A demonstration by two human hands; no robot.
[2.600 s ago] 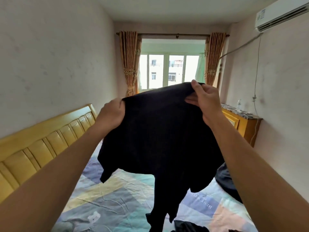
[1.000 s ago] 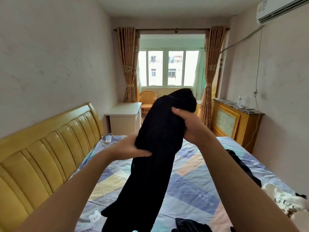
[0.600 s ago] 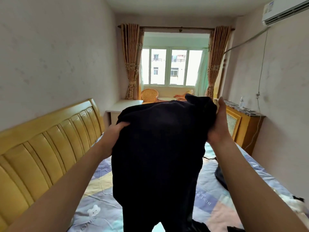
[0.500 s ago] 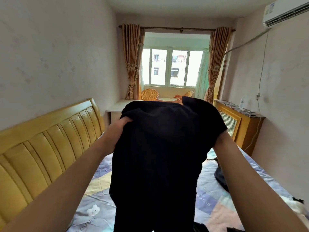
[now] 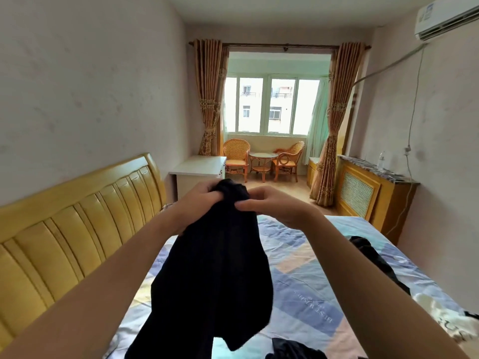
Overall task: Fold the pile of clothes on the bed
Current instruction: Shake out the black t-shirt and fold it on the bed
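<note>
A black garment (image 5: 215,275) hangs in the air above the bed (image 5: 305,288), bunched at its top. My left hand (image 5: 197,203) grips the bunched top from the left. My right hand (image 5: 272,206) pinches the same top edge from the right, close to the left hand. Another dark garment (image 5: 375,257) lies on the bed's right side. A white printed garment (image 5: 445,320) sits at the right edge. A further dark piece (image 5: 293,349) shows at the bottom.
A yellow padded headboard (image 5: 72,229) runs along the left. A white desk (image 5: 199,169) stands beyond the bed, with wicker chairs and a small table (image 5: 263,161) by the window. A wooden radiator cover (image 5: 373,193) lines the right wall.
My hands have come together and dropped lower, so the garment that was spread wide between them now hangs bunched from one point.
</note>
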